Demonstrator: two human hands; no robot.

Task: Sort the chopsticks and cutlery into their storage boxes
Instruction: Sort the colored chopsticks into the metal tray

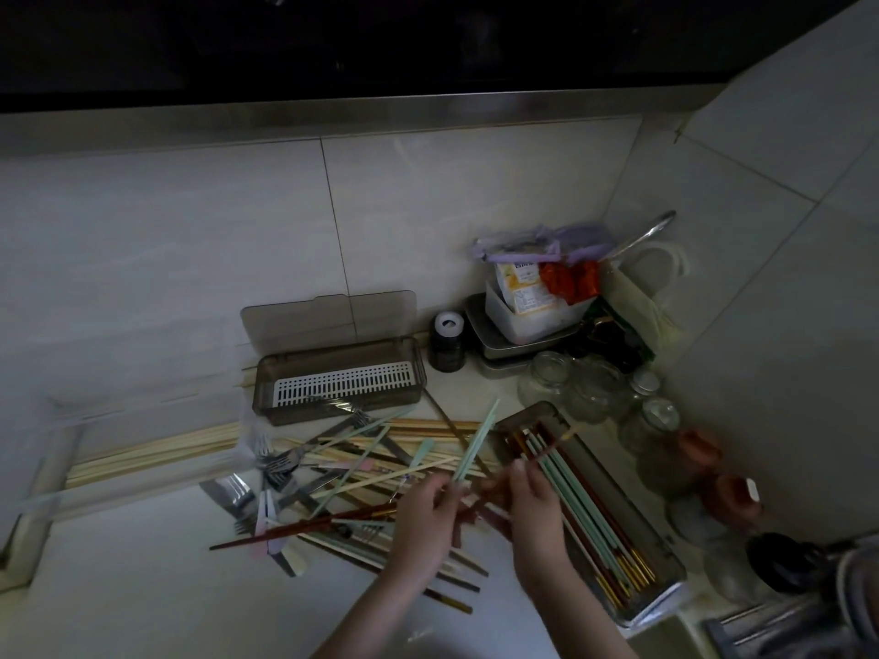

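A jumbled pile of chopsticks and forks (342,473) lies on the white counter. My left hand (423,520) pinches a pair of mint-green chopsticks (478,439) that point up and away. My right hand (535,506) grips a dark red-brown chopstick (547,451) whose tip lies over the right storage box (666,549), which holds several green, red and gold chopsticks. An empty grey box with a white slotted insert (342,380) stands behind the pile, lid raised. A bundle of pale bamboo chopsticks (152,451) lies at the left.
Glass jars (585,382) stand in the back right corner, next to a dark bottle (447,342) and a white tub of packets (537,302) on a metal tray. Brown cups (704,449) sit at the right wall. A clear lid (47,473) lies at the left.
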